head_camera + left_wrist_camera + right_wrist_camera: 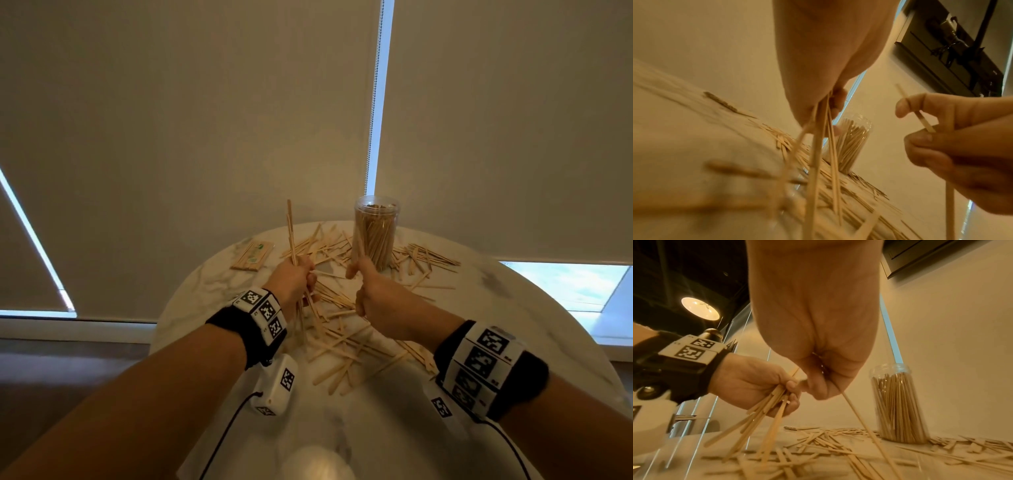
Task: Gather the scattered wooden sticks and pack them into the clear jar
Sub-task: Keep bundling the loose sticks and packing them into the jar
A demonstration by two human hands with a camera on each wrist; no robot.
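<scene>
One jar (374,233); each hand (293,277) (376,294) grips wooden sticks (766,408).

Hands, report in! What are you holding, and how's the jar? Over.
Left hand grips stick bundle. Right hand pinches one stick. Jar upright, nearly full. Many sticks still scattered.

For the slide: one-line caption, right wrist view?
Right hand pinches one stick; left hand grips a bundle beside the stick-filled jar.

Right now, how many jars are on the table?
1. The jar stands upright at the far side of the table, packed with sticks, just beyond the right hand.
</scene>
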